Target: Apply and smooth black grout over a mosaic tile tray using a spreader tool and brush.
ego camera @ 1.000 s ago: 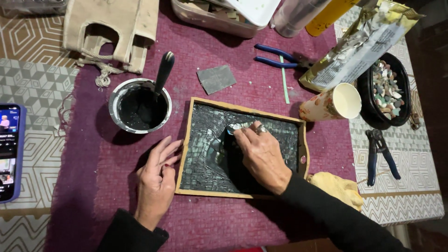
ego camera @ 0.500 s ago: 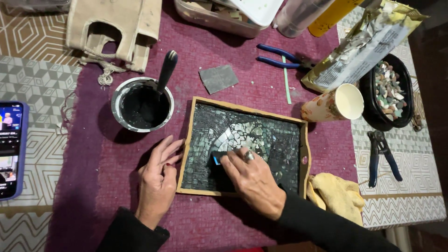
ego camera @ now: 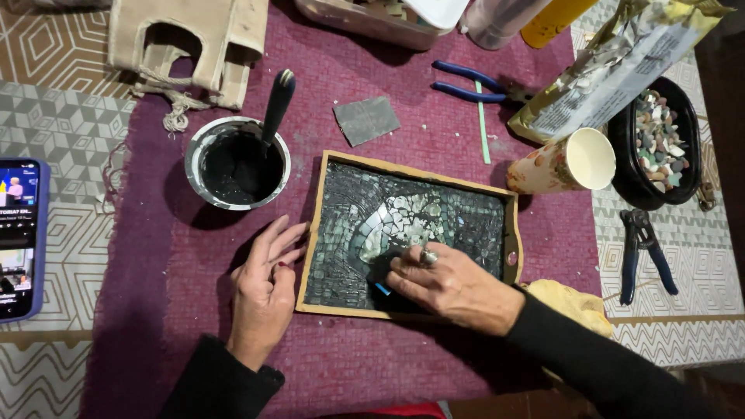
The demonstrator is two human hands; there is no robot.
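Note:
A wooden tray (ego camera: 508, 233) holding a mosaic of small tiles, smeared with dark grout, lies on a purple mat. My right hand (ego camera: 450, 283) presses a dark sponge with a blue edge (ego camera: 382, 279) onto the tray's near left part. A patch of wiped, pale tiles (ego camera: 403, 221) shows in the middle. My left hand (ego camera: 264, 291) lies flat on the mat, fingertips against the tray's left edge.
A bowl of black grout (ego camera: 237, 164) with a spoon stands at the left back. A phone (ego camera: 19, 237) lies far left. Blue pliers (ego camera: 473, 81), a grey pad (ego camera: 366, 120), a paper cup (ego camera: 563, 163), a black dish of stones (ego camera: 660, 140), nippers (ego camera: 644, 252) and a yellow cloth (ego camera: 570, 302) lie around.
My right hand has dragged the sponge from the tray's upper middle toward its near left, baring pale tiles. My left hand has stayed at the tray's edge.

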